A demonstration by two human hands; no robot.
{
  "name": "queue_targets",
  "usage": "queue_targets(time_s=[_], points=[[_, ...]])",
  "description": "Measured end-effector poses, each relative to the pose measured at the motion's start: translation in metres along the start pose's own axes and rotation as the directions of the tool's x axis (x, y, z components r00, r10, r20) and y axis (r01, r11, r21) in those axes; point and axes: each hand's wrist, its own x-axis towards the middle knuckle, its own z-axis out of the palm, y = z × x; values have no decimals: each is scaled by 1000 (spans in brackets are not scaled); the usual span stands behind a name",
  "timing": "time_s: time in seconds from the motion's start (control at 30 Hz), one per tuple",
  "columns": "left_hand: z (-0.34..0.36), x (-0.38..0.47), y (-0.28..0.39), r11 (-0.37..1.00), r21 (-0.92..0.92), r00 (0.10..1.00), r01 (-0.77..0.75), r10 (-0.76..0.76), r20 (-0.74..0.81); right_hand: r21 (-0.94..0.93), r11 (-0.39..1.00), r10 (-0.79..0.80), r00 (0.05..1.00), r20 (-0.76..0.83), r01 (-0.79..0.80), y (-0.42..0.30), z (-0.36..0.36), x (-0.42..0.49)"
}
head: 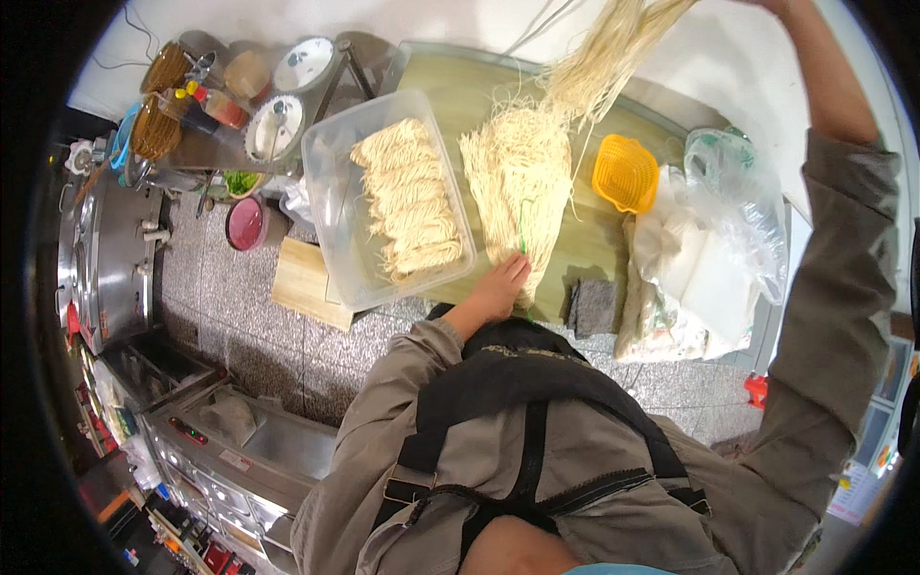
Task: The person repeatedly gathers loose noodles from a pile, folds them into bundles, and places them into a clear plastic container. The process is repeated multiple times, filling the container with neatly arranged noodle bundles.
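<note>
A heap of long pale noodles (528, 154) lies on a greenish worktable, narrowing towards me. Across its near end lie the fingers of my left hand (503, 286), close together; the thumb is hidden, so a grip there is unclear. A thin green string (523, 223) runs over the noodles by those fingertips. My right hand (770, 6) is raised high at the top edge and mostly cut off. From it a lifted hank of noodle strands (611, 57) slants down to the heap. Left of the heap, a clear plastic bin (334, 223) holds several folded noodle bundles (410, 194).
A yellow plastic basket (625, 174) and a folded grey cloth (593, 307) sit right of the noodles, beside plastic bags (726, 251). Bowls (277, 128) and sauce bottles (215, 104) stand on a side shelf. A pink-lined bucket (248, 223) is on the floor. Steel counters (287, 442) line the left.
</note>
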Motion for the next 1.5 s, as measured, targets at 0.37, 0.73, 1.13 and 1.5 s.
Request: queue_targets(time_s=[0.37,0.73,1.13,1.5], points=[[-6,4,-3,992,127,996,-25,14,90,-237,971,-21,991,-129,-11,-67,-33,-136],[41,-1,-19,925,373,961,-74,166,-221,-92,993,56,990,-126,-68,-69,77,-208],[17,-6,-8,926,367,985,-84,132,-108,-124,990,46,991,-126,-62,-61,55,-206],[-288,26,82,851,-297,443,-432,-87,-892,-253,941,-176,963,205,226,-109,-34,-102]])
